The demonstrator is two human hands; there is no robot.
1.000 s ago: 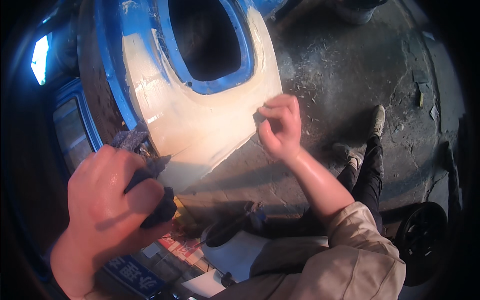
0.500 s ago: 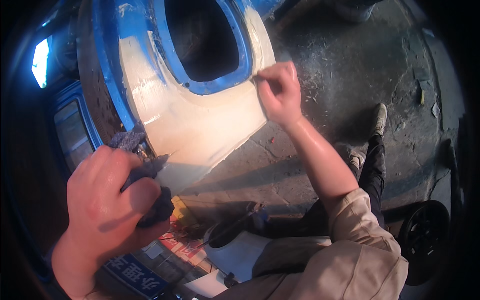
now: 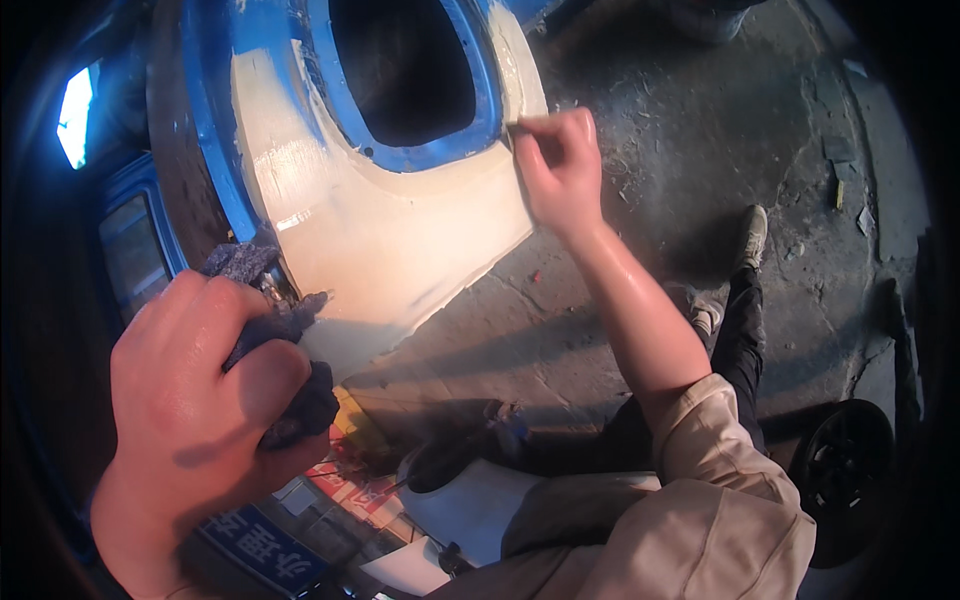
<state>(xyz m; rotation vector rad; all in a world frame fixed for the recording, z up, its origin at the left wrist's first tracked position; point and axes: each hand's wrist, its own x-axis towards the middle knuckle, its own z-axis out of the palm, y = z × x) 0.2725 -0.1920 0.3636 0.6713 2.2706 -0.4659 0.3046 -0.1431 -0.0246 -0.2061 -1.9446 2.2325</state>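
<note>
Curled around a bunched dark grey rag (image 3: 300,405), my left hand (image 3: 195,375) is at the lower left, close to the panel's near corner. The blue vehicle body panel (image 3: 390,225) carries a broad layer of cream-coloured filler and has a rounded opening with a blue rim (image 3: 420,157). My right hand (image 3: 565,170) is closed in a pinch against the panel's right edge, beside the opening. What its fingers hold, if anything, is too small and hidden to name.
Below lies a concrete floor (image 3: 680,200) with scattered debris. At the lower right is a dark wheel (image 3: 848,450). A white curved part (image 3: 475,510) and a blue sign (image 3: 265,550) are near my body. A bucket-like container (image 3: 710,20) stands at the top right.
The view has shifted a little, so the panel sits slightly higher and further left. My left hand with the rag appears slightly further left; my right hand stays at the panel's edge.
</note>
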